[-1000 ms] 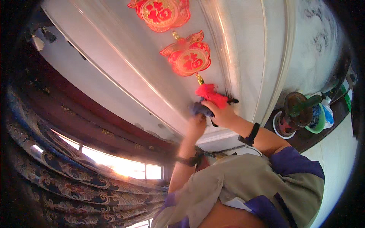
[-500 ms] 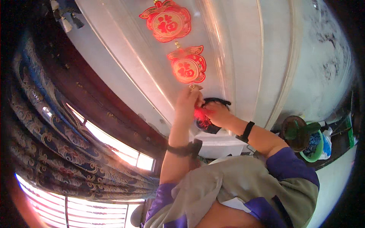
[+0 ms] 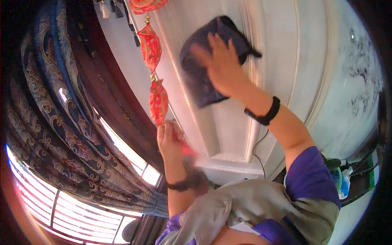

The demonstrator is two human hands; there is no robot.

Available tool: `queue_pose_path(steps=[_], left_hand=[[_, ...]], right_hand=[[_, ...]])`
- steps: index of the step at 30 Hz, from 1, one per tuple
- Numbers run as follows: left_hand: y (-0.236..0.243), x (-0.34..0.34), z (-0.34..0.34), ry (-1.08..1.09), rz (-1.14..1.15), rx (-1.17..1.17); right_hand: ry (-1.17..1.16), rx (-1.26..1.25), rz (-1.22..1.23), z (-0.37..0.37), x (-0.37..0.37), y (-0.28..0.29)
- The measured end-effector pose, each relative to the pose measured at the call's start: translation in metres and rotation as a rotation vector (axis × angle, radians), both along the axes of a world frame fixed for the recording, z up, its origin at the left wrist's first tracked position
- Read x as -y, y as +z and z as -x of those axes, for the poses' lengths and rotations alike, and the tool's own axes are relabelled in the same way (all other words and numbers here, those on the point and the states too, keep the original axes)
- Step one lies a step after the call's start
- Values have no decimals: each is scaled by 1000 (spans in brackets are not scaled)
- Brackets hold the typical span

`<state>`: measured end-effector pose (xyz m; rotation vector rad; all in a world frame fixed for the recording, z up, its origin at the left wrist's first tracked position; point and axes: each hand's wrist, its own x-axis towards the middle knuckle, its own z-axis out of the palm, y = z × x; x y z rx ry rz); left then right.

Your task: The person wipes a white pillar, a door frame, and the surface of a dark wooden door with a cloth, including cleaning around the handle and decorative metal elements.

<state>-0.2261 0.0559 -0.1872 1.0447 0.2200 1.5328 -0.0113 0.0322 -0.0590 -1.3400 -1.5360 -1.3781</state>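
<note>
My left hand point(image 3: 169, 139) is closed round the lower end of a red and gold hanging ornament point(image 3: 158, 102), just below its lowest piece. The string of stuffed pieces, joined by gold beads, is pulled to the left side of a white panelled door point(image 3: 228, 139) and seen nearly edge-on. A blurred red part hangs below the left hand. Higher up and to the right, my right hand point(image 3: 222, 69) lies spread on a dark cloth point(image 3: 198, 83) against the door panel. Its fingers are stretched out and slightly blurred by motion.
Dark patterned curtains point(image 3: 53, 122) hang at the left beside a bright barred window point(image 3: 81, 212). A thin black cord point(image 3: 258, 151) hangs below my right forearm. At the lower right, a dark shelf point(image 3: 361, 190) holds several items. Small tassels point(image 3: 118, 10) hang at the upper left.
My right hand has moved up from beside the left hand, and the bunched dark cloth is now spread against the door. My left hand has drawn the ornament left and down, turning it edge-on.
</note>
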Motion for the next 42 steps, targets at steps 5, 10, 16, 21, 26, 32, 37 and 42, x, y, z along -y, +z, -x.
queue_pose_path(steps=[5, 10, 16, 21, 26, 32, 37, 42], left_hand=[[13, 0, 14, 73, 5, -48], [1, -23, 20, 21, -32, 59], [-10, -43, 10, -85, -72, 5], [-9, -49, 5, -51, -19, -20], [-14, -50, 8, -8, -75, -129], [-15, -46, -3, -31, -55, -89], [-18, -42, -17, -112, -61, -192], [-23, -44, -33, -117, -58, -386]], right_hand=[[-159, 204, 321, -10, -6, -51], [-236, 301, 259, -8, -3, 21], [-389, 288, -6, -18, -7, 166], [-393, 144, -64, -38, -17, 262], [-438, 165, -250, -28, -17, 274], [-700, 157, 192, 6, -20, 174], [-519, 186, 151, 1, -11, 101], [-501, 207, 448, -2, 15, 19]])
